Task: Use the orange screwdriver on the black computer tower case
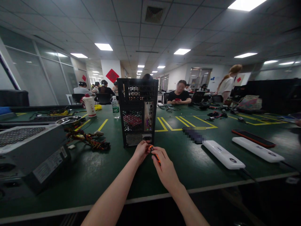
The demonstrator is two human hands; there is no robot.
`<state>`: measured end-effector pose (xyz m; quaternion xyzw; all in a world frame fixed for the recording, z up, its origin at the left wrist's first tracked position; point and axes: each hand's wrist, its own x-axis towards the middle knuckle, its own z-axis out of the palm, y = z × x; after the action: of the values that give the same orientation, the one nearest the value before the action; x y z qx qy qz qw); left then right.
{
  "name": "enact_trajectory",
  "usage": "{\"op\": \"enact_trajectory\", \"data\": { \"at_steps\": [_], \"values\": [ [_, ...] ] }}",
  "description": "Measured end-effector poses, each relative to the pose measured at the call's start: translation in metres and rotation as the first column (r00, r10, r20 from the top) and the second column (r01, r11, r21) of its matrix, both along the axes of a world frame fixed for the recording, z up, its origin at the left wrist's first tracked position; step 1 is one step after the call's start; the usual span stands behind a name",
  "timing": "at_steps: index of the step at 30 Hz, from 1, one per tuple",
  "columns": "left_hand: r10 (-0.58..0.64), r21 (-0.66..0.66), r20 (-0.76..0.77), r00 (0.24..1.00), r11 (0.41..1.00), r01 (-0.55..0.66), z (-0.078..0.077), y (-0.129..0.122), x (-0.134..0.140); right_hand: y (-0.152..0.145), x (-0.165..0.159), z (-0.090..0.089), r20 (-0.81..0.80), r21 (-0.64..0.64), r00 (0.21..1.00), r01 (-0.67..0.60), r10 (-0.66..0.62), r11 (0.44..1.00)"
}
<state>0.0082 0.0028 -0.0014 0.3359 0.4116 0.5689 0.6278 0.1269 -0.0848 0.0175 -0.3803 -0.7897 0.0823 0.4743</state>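
A black computer case stands upright on the green table, its perforated back panel facing me. My right hand is closed around an orange and black screwdriver, which points toward the lower edge of the case. Close to the screwdriver's front end, the fingers of my left hand are pinched together at the bottom of the back panel, just under the power socket. Whatever lies between those fingertips is hidden or too small to make out.
At left sit grey power supply units, bundled cables and a metal bowl. A water bottle and a white tumbler stand behind. White power banks lie at right. Across the table a person holds a phone.
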Motion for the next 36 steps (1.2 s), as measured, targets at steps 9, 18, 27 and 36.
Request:
{"op": "enact_trajectory", "data": {
  "at_steps": [9, 18, 27, 36],
  "values": [
    [0.005, 0.017, -0.012, 1.0, 1.0, -0.005, 0.003, -0.003, 0.0, 0.002, -0.005, -0.001, 0.1, 0.017, 0.995, 0.012, -0.014, 1.0],
    [0.014, -0.006, -0.01, 1.0, 1.0, -0.014, 0.002, -0.002, 0.0, 0.001, -0.009, -0.001, 0.165, 0.024, 0.984, 0.065, -0.068, 0.998],
    [0.071, -0.077, 0.02, 0.997, 0.995, -0.069, 0.005, -0.003, -0.004, -0.008, -0.026, -0.004, 0.279, 0.04, 0.948, 0.147, -0.152, 0.988],
    [0.119, -0.097, -0.013, 0.993, 0.988, -0.12, 0.006, -0.001, -0.006, -0.012, -0.051, -0.008, 0.151, -0.025, 0.927, 0.351, -0.343, 0.936]
  ]
}}
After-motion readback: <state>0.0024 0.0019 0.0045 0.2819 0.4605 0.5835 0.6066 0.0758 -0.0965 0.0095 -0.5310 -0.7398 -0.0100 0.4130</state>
